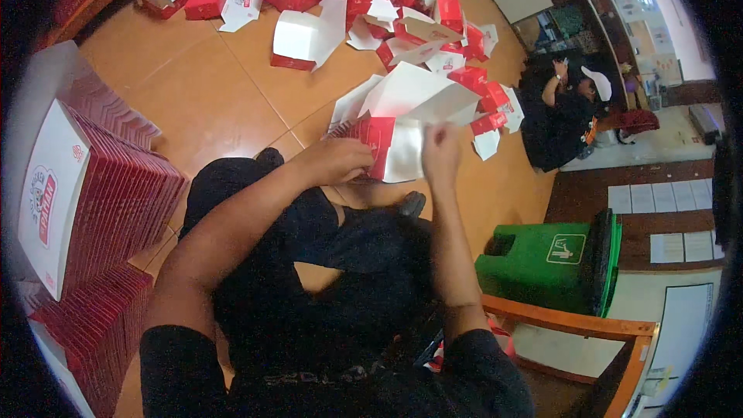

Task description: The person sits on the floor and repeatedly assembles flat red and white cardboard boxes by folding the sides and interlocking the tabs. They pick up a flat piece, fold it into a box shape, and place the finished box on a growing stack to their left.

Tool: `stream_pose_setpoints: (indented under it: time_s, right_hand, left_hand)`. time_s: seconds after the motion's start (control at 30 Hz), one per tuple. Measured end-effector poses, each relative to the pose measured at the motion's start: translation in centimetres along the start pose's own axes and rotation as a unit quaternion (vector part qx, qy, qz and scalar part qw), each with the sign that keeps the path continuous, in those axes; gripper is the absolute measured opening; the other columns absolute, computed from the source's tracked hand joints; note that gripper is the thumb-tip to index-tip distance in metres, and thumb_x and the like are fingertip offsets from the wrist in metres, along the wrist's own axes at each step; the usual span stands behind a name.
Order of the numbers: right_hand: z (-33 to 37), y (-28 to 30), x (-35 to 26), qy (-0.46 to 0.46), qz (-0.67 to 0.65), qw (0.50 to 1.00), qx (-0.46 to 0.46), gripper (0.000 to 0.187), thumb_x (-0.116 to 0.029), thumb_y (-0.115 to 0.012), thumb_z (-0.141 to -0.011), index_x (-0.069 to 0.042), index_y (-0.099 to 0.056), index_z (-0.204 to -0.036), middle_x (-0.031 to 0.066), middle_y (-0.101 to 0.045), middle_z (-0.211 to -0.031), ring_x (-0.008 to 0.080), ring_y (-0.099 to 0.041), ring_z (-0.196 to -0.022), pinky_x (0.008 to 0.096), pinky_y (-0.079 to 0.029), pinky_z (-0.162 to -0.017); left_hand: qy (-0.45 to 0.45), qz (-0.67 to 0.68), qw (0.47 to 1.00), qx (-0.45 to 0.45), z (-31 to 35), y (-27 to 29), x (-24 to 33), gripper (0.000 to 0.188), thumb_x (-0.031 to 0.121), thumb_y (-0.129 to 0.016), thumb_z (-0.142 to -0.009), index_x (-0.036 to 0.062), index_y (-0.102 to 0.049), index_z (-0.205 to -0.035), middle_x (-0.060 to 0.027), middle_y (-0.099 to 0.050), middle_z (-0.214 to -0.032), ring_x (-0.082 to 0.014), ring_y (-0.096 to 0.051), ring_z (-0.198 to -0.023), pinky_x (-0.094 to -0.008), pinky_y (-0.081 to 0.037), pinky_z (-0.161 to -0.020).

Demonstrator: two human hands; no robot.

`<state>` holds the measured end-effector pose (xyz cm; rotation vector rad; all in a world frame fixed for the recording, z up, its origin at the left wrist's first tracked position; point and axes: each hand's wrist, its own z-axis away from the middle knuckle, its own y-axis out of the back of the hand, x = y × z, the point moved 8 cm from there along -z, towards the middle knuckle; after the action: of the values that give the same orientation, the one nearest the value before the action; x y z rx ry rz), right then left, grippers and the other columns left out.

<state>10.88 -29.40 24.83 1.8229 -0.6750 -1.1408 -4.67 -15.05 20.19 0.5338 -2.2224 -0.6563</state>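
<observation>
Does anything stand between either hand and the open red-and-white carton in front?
Nothing visible does. The left hand is right at the red side of the open carton, and the right hand is at its white right-hand side, though whether it touches there is unclear.

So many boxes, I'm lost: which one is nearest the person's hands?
The red-and-white box between the left hand and right hand, its white inside showing. The other opened boxes lie farther off, scattered across the floor.
</observation>
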Motion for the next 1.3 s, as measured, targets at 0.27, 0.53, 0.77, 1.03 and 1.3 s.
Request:
stream_pose_setpoints:
  time_s: [0.27,0.53,0.77,1.03,1.3]
  right_hand:
    - [2.7,-3.5,-10.9,0.182,0.134,0.96,-0.164,0.029,-0.025,-0.054,-0.087,0.002,-0.065,-0.085,0.0261,-0.065,-0.078,0.0451,-0.063,-0.072,0.0527,-0.052,-0.07]
    - [2.2,-4.1,-11.2,0.191,0.178,0.938,-0.228,0.031,-0.025,-0.06,-0.085,0.005,-0.063,-0.086,0.0288,-0.064,-0.08,0.0452,-0.063,-0.079,0.0519,-0.05,-0.074]
    - [2.5,-3.7,-9.5,0.165,0.15,0.945,-0.241,0.03,-0.025,-0.058,-0.087,0.005,-0.065,-0.084,0.0283,-0.064,-0.083,0.045,-0.063,-0.081,0.0514,-0.05,-0.075]
    - [3.8,-5.3,-8.1,0.174,0.176,0.913,-0.325,0.031,-0.025,-0.054,-0.089,0.004,-0.065,-0.085,0.0288,-0.064,-0.083,0.0454,-0.062,-0.081,0.0516,-0.049,-0.076]
    - [4.8,-3.9,-10.9,0.14,0.103,0.923,-0.344,0.04,-0.027,-0.046,-0.094,0.005,-0.065,-0.08,0.0296,-0.063,-0.079,0.0471,-0.061,-0.078,0.0531,-0.048,-0.075]
  left_hand:
    - [0.013,-0.276,0.96,0.046,-0.5,1.6,1.3,0.022,0.013,-0.06,-0.073,0.0078,-0.061,-0.094,-0.0035,-0.058,-0.097,-0.0232,-0.056,-0.092,-0.038,-0.048,-0.078]
    - [0.061,-0.273,0.958,0.062,-0.4,1.1,0.5,0.018,0.014,-0.056,-0.077,0.0079,-0.059,-0.094,-0.0024,-0.054,-0.097,-0.0202,-0.055,-0.098,-0.0335,-0.052,-0.08]
    - [0.051,-0.208,0.976,0.035,-0.4,0.5,-0.5,0.024,0.012,-0.054,-0.082,0.0052,-0.057,-0.104,-0.0047,-0.057,-0.112,-0.022,-0.054,-0.114,-0.0326,-0.054,-0.086]
    - [0.052,-0.212,0.974,-0.064,-0.6,-1.4,-0.8,0.023,0.014,-0.052,-0.084,0.0072,-0.057,-0.106,-0.0064,-0.059,-0.109,-0.0233,-0.062,-0.1,-0.0324,-0.057,-0.074]
    - [0.056,-0.174,0.983,-0.003,0.8,-0.8,-2.2,0.026,0.013,-0.053,-0.085,0.0084,-0.057,-0.109,-0.0067,-0.061,-0.119,-0.026,-0.065,-0.1,-0.0351,-0.057,-0.076]
